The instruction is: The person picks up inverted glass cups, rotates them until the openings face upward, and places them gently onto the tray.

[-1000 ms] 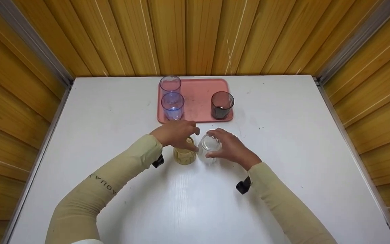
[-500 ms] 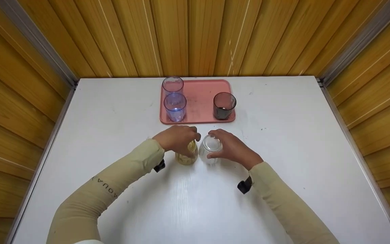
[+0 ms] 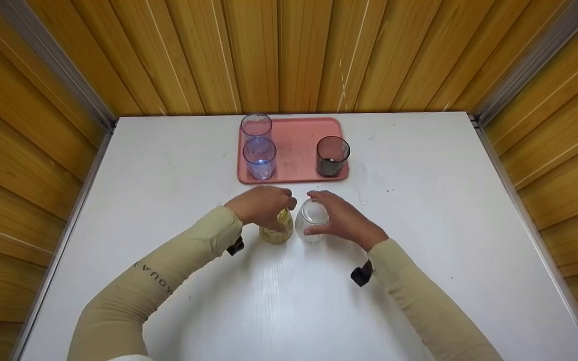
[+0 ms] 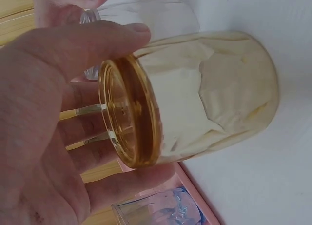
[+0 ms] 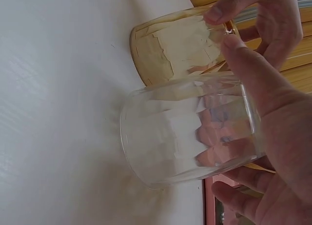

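Observation:
A yellow-tinted drinking glass [image 3: 275,236] stands upside down on the white table, its thick base uppermost. My left hand [image 3: 260,206] grips it from above; in the left wrist view the thumb [image 4: 114,38] lies along one side near the base, with the other fingers round the far side. Close on the right stands an upturned clear glass [image 3: 314,212]. My right hand [image 3: 343,220] surrounds its upper end loosely. The right wrist view shows that thumb's tip [image 5: 234,42] away from the glass wall, pointing toward the yellow glass [image 5: 175,44].
Beyond the hands lies a pink tray [image 3: 294,138]. Two bluish glasses [image 3: 260,158] stand along its left side, and a dark grey glass [image 3: 332,159] at its front right corner. Wood-patterned panels [image 3: 299,55] rise behind the table and at both sides.
My left thumb has come in against the yellow glass, which it stood off from a second ago. My right fingers have spread slightly at the clear glass. The glasses stay in place.

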### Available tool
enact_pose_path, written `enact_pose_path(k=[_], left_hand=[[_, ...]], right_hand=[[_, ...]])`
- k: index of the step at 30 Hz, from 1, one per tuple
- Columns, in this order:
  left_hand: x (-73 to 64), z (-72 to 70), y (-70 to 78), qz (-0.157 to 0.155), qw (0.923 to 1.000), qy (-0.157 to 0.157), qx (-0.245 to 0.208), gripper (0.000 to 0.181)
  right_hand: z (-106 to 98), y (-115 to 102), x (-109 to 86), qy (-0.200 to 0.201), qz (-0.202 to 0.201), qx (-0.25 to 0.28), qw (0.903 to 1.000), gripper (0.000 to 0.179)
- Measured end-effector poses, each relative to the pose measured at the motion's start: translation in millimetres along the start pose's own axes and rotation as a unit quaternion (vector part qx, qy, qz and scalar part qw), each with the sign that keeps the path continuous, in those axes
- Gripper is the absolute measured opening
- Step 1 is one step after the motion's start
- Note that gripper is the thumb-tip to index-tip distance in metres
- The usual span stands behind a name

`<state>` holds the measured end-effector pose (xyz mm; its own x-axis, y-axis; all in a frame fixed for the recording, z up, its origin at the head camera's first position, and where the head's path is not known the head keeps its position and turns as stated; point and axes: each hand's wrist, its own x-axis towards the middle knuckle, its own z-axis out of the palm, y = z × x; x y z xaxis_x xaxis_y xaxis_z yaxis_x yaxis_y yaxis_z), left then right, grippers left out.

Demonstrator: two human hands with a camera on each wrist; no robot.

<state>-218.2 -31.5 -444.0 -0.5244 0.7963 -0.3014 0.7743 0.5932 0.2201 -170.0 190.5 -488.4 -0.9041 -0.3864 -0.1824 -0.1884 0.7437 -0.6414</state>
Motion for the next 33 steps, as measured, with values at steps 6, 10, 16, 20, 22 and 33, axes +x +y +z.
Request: enact_pose_path(k=[6, 10, 16, 20, 22, 33], left_hand=[[-4.8, -7.5, -1.1, -0.010, 0.9999, 0.010, -0.009, 0.046], [-9.6, -14.7, -0.1, -0.018, 0.9995, 0.016, -0.019, 0.046], [-17.4, -26.4, 1.4, -0.016, 0.9990, 0.036, -0.022, 0.046], [-21.0, -34.1, 2.0, -0.019, 0.9985, 0.045, -0.023, 0.047], [-22.3, -37.5, 2.8, -0.025, 0.9985, 0.044, -0.022, 0.047], [-29.2, -52.2, 6.5, -0.032, 0.9978, 0.054, -0.019, 0.048]], right_hand=[[0, -2, 1.6, 0.005, -0.001, 0.009, 0.9999, 0.098], [3, -4, 2.9, 0.010, 0.000, 0.004, 0.9999, 0.096], [5, -6, 4.5, 0.023, -0.002, 0.003, 0.9997, 0.098], [6, -9, 5.7, 0.027, 0.007, 0.003, 0.9996, 0.101], [6, -11, 6.2, 0.029, 0.011, 0.001, 0.9995, 0.102], [9, -15, 8.3, 0.031, 0.009, 0.005, 0.9995, 0.100]])
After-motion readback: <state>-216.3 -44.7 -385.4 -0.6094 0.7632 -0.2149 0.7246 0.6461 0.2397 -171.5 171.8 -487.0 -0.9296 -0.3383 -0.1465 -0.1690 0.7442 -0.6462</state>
